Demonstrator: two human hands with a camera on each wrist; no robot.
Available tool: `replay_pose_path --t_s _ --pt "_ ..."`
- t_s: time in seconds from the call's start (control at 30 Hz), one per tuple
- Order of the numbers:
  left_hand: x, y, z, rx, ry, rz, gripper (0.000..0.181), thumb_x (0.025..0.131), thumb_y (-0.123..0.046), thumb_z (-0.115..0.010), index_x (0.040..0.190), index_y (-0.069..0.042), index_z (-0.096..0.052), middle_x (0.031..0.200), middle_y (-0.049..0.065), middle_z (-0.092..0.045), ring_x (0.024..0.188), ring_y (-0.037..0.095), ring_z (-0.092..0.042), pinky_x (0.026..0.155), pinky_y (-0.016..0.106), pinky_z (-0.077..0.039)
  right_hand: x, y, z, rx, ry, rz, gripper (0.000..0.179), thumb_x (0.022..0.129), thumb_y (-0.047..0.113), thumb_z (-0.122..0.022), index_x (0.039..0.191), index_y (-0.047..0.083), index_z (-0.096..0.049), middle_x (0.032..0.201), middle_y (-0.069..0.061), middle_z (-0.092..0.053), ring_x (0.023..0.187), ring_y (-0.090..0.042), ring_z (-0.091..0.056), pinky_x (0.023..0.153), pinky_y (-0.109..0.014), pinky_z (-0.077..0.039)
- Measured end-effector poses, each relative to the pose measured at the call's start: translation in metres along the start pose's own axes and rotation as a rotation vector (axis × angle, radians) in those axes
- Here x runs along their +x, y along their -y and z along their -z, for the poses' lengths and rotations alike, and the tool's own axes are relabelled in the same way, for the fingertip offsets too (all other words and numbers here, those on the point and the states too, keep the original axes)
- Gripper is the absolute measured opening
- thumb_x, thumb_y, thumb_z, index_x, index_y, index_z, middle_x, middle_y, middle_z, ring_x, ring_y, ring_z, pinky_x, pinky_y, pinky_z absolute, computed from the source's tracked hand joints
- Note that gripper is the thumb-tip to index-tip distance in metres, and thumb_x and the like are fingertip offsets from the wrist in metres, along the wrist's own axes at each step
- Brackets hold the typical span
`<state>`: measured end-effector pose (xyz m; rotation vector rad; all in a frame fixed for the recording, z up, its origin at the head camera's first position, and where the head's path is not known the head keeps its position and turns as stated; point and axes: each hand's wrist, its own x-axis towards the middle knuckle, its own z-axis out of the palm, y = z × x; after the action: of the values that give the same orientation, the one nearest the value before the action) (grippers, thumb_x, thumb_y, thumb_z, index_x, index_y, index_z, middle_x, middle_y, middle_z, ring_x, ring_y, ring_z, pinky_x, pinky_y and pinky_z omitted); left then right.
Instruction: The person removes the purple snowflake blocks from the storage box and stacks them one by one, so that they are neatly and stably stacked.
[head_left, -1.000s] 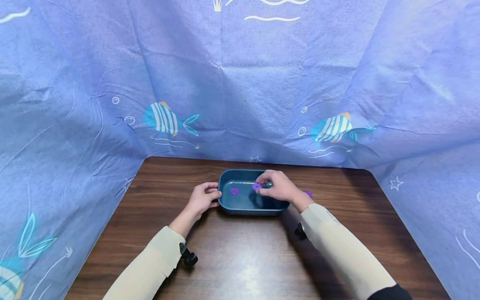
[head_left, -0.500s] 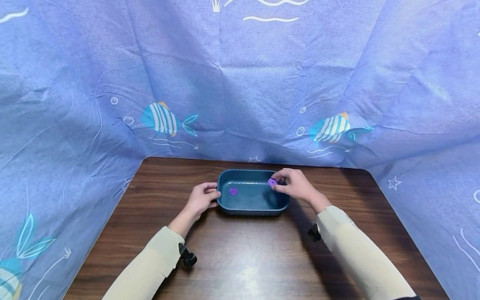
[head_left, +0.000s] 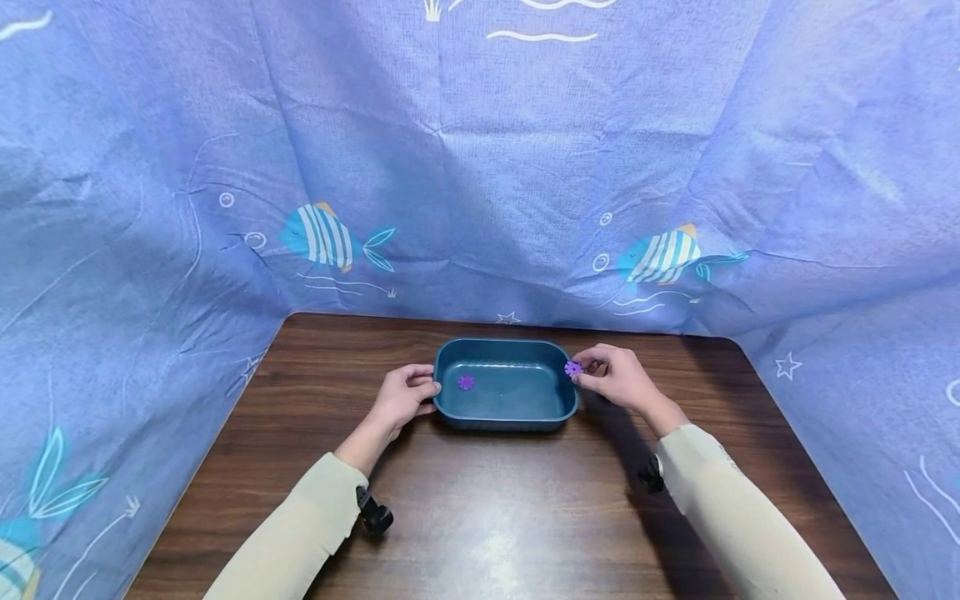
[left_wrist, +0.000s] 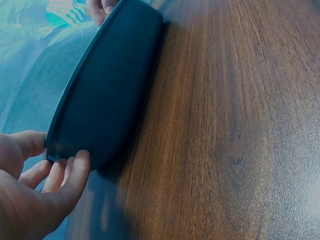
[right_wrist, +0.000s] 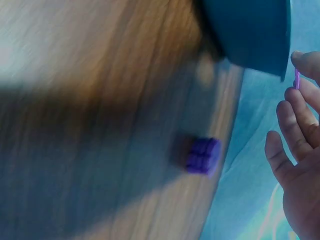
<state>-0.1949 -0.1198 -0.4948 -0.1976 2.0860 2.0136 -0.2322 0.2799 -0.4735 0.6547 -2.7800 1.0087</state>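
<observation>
A dark teal rectangular box (head_left: 502, 417) stands on the table, and one purple flower-shaped disc (head_left: 467, 382) lies inside it toward the left. My left hand (head_left: 401, 396) holds the box's left end, thumb at the rim and fingers against the outer wall, as the left wrist view (left_wrist: 47, 180) shows closely. Between thumb and forefinger, my right hand (head_left: 618, 379) pinches a second purple flower-shaped disc (head_left: 573, 368) at the box's right rim. In the right wrist view this disc (right_wrist: 297, 79) appears edge-on, with the other fingers extended.
A short stack of purple discs (right_wrist: 203, 156) stands on the table near the box's right end; the head view does not show it. The brown wooden table (head_left: 465, 517) ends at a blue fish-patterned cloth (head_left: 510, 208) behind and on both sides.
My right hand has moved right with the pinched disc, from above the box's inside to its right rim. The left hand and the box have stayed in place.
</observation>
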Motion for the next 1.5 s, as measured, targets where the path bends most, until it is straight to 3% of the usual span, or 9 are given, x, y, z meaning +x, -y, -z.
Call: replay_pose_path --t_s 0.4,0.6,0.73,1.03,1.5 --pt "0.001 0.0 -0.002 -0.02 -0.005 0.003 0.042 0.095 0.0 -0.068 0.136 0.003 -0.06 0.118 0.019 -0.064 0.097 0.021 -0.068 0.084 0.043 -0.064 -0.024 -0.027 0.01 -0.036 -0.087 -0.034 0.023 0.082 0.01 -0.082 0.105 0.008 -0.078 0.091 -0.003 -0.071 0.08 -0.02 -0.067 0.066 -0.024 -0.055" --pt "0.001 0.0 -0.002 -0.012 -0.011 0.004 0.042 0.095 -0.001 -0.068 0.136 0.002 -0.06 0.119 0.019 -0.063 0.1 0.023 -0.068 0.084 0.043 -0.064 -0.031 -0.039 0.014 -0.006 -0.084 -0.105 0.022 0.085 0.011 -0.081 0.106 0.004 -0.077 0.099 -0.008 -0.073 0.083 -0.016 -0.07 0.07 -0.017 -0.057" --pt "0.001 -0.001 -0.001 -0.001 -0.012 0.0 0.042 0.096 -0.002 -0.069 0.136 0.002 -0.06 0.119 0.02 -0.063 0.098 0.021 -0.067 0.084 0.044 -0.064 -0.036 -0.044 0.016 0.001 -0.067 -0.159 0.024 0.087 0.011 -0.08 0.109 0.002 -0.076 0.104 -0.012 -0.073 0.087 -0.02 -0.073 0.072 -0.015 -0.057" --pt "0.0 0.0 -0.001 0.003 -0.01 0.003 0.042 0.096 -0.002 -0.069 0.136 0.002 -0.06 0.119 0.019 -0.063 0.098 0.021 -0.068 0.085 0.044 -0.064 -0.048 -0.056 0.016 -0.09 -0.055 -0.196 0.027 0.088 0.012 -0.079 0.111 0.0 -0.075 0.108 -0.019 -0.074 0.096 -0.033 -0.072 0.083 -0.046 -0.062" --pt "-0.001 -0.001 0.0 0.005 0.0 0.0 0.042 0.097 -0.004 -0.068 0.137 0.003 -0.059 0.121 0.02 -0.063 0.096 0.018 -0.067 0.089 0.048 -0.062 -0.048 -0.06 0.012 -0.157 -0.012 -0.185 0.027 0.087 0.014 -0.078 0.112 0.004 -0.076 0.108 -0.013 -0.074 0.097 -0.029 -0.069 0.087 -0.046 -0.057"
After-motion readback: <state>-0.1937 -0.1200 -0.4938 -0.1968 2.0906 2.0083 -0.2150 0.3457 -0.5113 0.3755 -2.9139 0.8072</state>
